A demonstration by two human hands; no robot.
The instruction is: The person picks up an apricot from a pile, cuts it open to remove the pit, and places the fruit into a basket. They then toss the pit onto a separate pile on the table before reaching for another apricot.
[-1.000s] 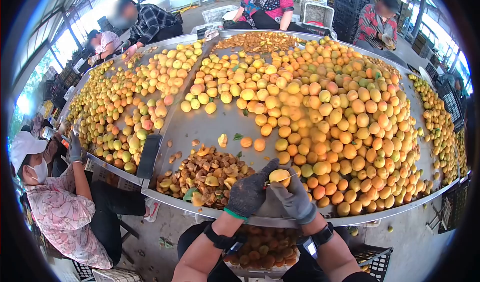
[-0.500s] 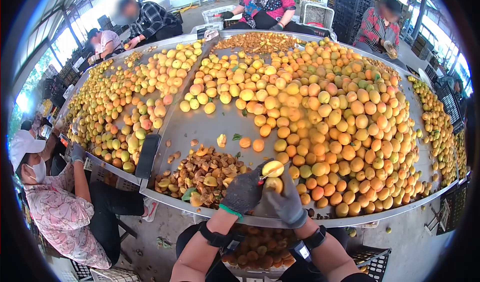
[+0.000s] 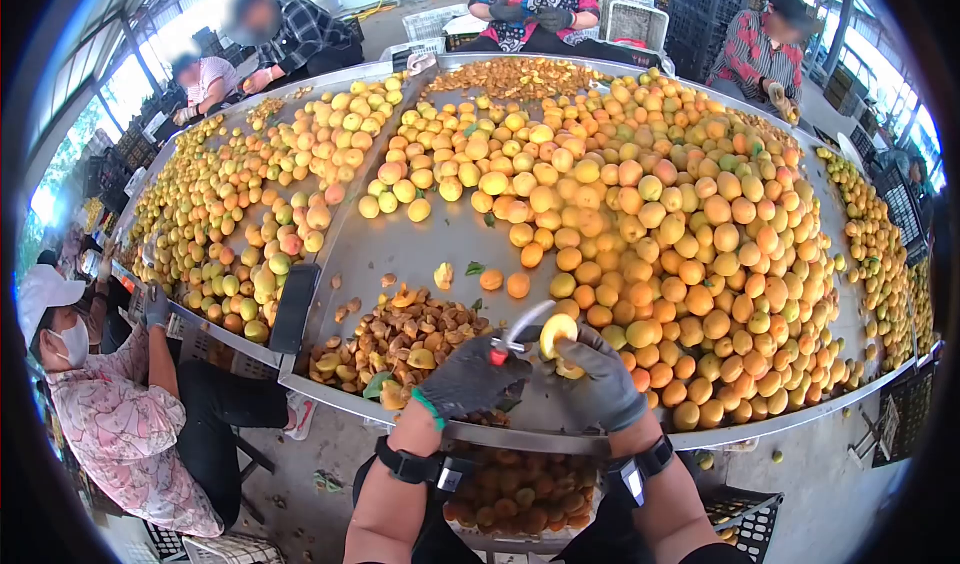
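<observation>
Held fruit is yellow; tool handle, red; glove cuff, green.

Left hand: our dark-grey fabric glove, green-edged cuff. Right hand: our grey fabric glove. Both wrists: our black straps, small rectangular devices.

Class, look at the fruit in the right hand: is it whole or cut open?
Cut open: the fruit in the right hand shows its inner flesh.
</observation>
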